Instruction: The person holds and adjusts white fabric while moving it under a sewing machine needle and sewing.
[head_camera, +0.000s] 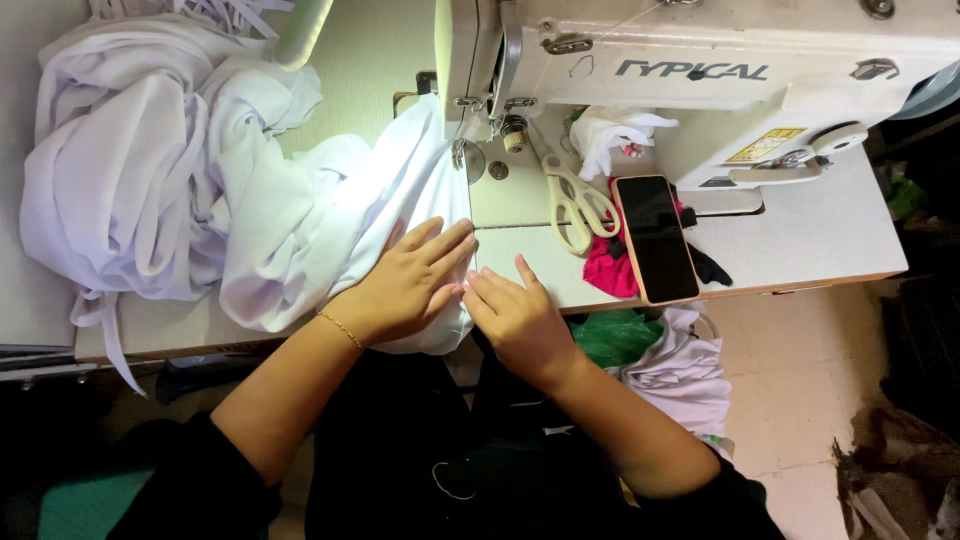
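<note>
A person seated at a sewing bench (820, 240) presses both bare hands onto a piece of white fabric (400, 190) that runs up to the needle area of a cream-coloured sewing machine (700, 70). The left hand (405, 285) lies flat on the cloth, palm down, its fingers spread and pointing toward the machine; a thin gold bracelet (341, 329) circles the wrist. The right hand (515, 315) sits just beside it, fingers close together and bent down onto the folded edge of the fabric near the front of the bench; whether its grip pinches the cloth or only presses on it cannot be told. Neither hand lifts anything.

The white fabric spreads leftward from the machine and merges into a large, crumpled heap of white cloth (140, 170) that covers the left part of the bench, a narrow strip trailing over the front edge. To the right of the hands, a pair of cream-handled scissors (575, 205) lies on the machine bed, blades pointing toward the needle. Just beside them, a dark-screened phone (655, 238) in a pale orange case rests on a scrap of pink fabric (608, 268). A bundle of white cloth (610, 135) sits under the machine arm. Below the bench edge, green material (615, 335) and more white cloth (685, 375) hang near the person's lap.
</note>
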